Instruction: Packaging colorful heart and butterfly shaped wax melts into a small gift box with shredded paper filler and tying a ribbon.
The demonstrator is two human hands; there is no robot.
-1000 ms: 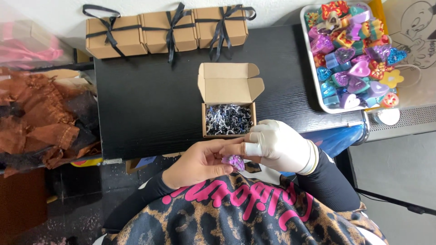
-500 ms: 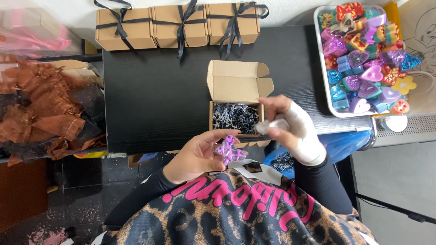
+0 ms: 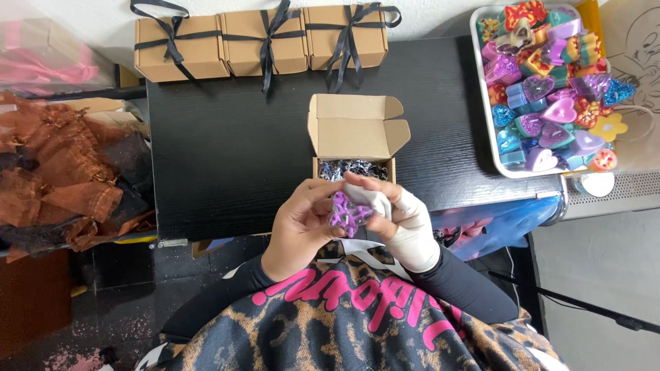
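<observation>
While both hands stayed near me below the open box (image 3: 354,141), I see the purple glittery piece (image 3: 346,214) now turned up, left hand (image 3: 302,227) and bandaged right hand (image 3: 405,216) pinching it together.

Small home craft or gift-packing workspace. Black wood-grain desk (image 3: 234,172) pushed against a white wall, with three closed brown cardboard gift boxes tied with black ribbon (image 3: 261,41) lined up at the back and one open brown cardboard box with shredded filler (image 3: 356,141). White tray of colourful glittery moulded shapes (image 3: 550,89) on the right. Heap of brown sheer fabric pouches (image 3: 62,178) on the left; bare grey floor (image 3: 605,275).
</observation>
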